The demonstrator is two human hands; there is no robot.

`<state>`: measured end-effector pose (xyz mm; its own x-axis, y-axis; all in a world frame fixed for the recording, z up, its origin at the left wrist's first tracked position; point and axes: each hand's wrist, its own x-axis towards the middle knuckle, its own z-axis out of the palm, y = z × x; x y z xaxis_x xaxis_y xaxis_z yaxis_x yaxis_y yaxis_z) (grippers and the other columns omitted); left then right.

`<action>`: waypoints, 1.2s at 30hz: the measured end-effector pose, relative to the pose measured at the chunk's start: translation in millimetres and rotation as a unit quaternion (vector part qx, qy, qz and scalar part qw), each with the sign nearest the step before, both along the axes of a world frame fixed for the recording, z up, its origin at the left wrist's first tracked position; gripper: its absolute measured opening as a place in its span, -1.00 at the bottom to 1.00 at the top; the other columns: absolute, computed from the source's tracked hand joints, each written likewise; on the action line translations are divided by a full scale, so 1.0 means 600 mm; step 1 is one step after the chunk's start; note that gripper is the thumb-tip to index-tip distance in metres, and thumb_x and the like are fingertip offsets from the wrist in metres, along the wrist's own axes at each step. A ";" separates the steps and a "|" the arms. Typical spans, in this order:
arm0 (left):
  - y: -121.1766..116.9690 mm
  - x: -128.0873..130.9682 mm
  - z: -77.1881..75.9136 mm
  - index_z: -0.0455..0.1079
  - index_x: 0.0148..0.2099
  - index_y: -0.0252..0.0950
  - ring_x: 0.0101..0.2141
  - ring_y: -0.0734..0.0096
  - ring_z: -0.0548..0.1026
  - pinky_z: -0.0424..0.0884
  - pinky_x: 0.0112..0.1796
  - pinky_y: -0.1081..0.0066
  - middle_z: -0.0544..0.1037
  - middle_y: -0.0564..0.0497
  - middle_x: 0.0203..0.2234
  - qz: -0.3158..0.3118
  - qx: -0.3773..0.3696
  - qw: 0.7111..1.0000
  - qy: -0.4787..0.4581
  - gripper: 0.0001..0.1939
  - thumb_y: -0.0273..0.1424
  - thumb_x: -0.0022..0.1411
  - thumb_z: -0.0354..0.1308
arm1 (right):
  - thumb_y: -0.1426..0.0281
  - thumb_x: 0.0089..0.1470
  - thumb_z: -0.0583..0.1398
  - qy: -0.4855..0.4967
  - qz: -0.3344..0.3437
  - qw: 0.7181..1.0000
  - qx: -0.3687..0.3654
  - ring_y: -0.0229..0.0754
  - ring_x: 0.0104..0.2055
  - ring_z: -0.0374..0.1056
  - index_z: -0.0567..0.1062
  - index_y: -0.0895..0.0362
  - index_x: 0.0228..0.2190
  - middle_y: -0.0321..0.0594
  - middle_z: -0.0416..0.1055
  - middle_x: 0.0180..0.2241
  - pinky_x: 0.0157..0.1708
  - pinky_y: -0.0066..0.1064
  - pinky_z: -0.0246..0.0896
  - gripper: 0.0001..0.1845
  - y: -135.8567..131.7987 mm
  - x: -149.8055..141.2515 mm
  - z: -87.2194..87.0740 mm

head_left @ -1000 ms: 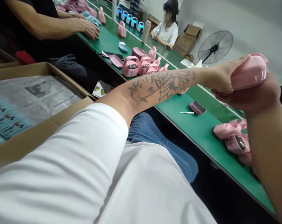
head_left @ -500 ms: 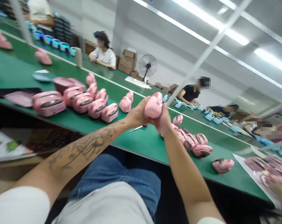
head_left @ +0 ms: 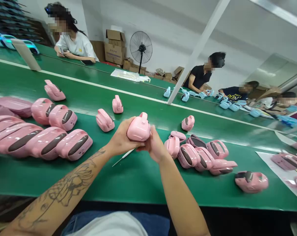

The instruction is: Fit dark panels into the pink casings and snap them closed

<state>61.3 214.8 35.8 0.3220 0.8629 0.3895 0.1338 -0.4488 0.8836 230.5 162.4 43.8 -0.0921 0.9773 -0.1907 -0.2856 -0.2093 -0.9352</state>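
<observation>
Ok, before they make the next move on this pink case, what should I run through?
1. Left hand and right hand both on the pink case: ok.
2. Pick lying on the green table, not held: ok.
3. Underside of the case: cannot tell, the fingers and palms cover it.
4. Cases to the right spaced apart: not ok, they touch one another.
5. Co-workers' hands away from this case: ok, they are across the room.

White wall (head_left: 163, 26) at rear, upper centre: stacked cardboard boxes (head_left: 114, 49) and a black standing fan (head_left: 141, 48) behind the far green bench (head_left: 99, 72).
</observation>
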 end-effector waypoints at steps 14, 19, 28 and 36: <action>0.017 -0.068 -0.046 0.50 0.37 -0.15 0.26 -0.33 0.55 0.54 0.22 -0.11 0.65 -0.18 0.22 -0.156 -0.256 0.936 -0.186 -0.19 -0.01 0.15 0.53 | 0.21 0.19 0.45 -0.503 -0.036 0.725 0.469 0.34 0.63 0.01 -0.30 -0.15 0.61 0.06 0.00 0.61 0.51 0.36 0.12 0.34 -0.001 -0.023 -0.079; 0.023 -0.082 -0.057 0.42 0.42 -0.30 0.26 -0.35 0.53 0.51 0.21 -0.06 0.60 -0.28 0.25 -0.167 -0.234 0.936 -0.203 -0.03 0.08 0.11 0.56 | 0.30 0.24 0.43 -0.507 -0.045 0.703 0.498 0.27 0.57 0.15 -0.11 0.04 0.60 0.22 0.17 0.50 0.46 0.26 0.28 0.18 0.015 -0.033 -0.071; 0.036 -0.093 -0.073 0.40 0.43 -0.25 0.22 -0.23 0.56 0.55 0.11 0.05 0.58 -0.31 0.25 -0.192 -0.242 0.926 -0.219 -0.05 0.01 0.12 0.59 | 0.32 0.28 0.41 -0.493 -0.023 0.706 0.508 0.25 0.55 0.17 -0.06 0.07 0.59 0.26 0.15 0.47 0.42 0.20 0.36 0.11 0.024 -0.032 -0.069; 0.030 -0.082 -0.076 0.38 0.45 -0.22 0.25 -0.20 0.55 0.55 0.16 0.07 0.52 -0.29 0.34 -0.206 -0.247 0.922 -0.218 -0.14 -0.08 0.21 0.55 | 0.29 0.28 0.42 -0.528 -0.021 0.689 0.496 0.30 0.56 0.17 -0.07 0.15 0.59 0.33 0.21 0.48 0.44 0.29 0.28 0.14 0.016 -0.029 -0.068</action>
<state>12.3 232.8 -9.7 0.5672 0.8095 0.1514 -0.3735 0.0890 0.9233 213.0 172.0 3.0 -0.3822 0.6726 0.6337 0.6779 0.6701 -0.3024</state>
